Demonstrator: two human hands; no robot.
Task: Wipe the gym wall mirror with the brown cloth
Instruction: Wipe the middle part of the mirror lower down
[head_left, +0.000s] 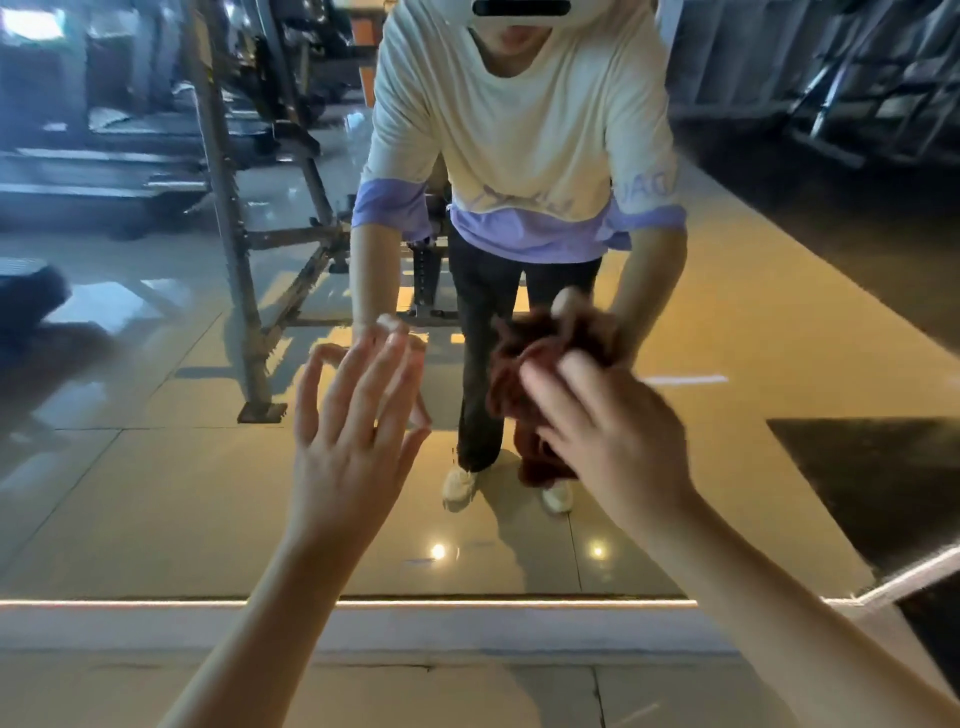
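Gym wall mirror (156, 493) fills the view and reflects a tiled floor, a steel rack (228, 234) and treadmills (98, 171). Pale floor (467, 691) below its base strip. Left hand (353, 441) spread flat, fingertips at the glass. Right hand (618, 436), motion-blurred, grips the bunched brown cloth (524, 364) against the mirror centre.

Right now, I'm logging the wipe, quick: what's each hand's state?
Left hand: open, fingers straight, tips at the mirror.
Right hand: holds the cloth to the mirror; blurred.
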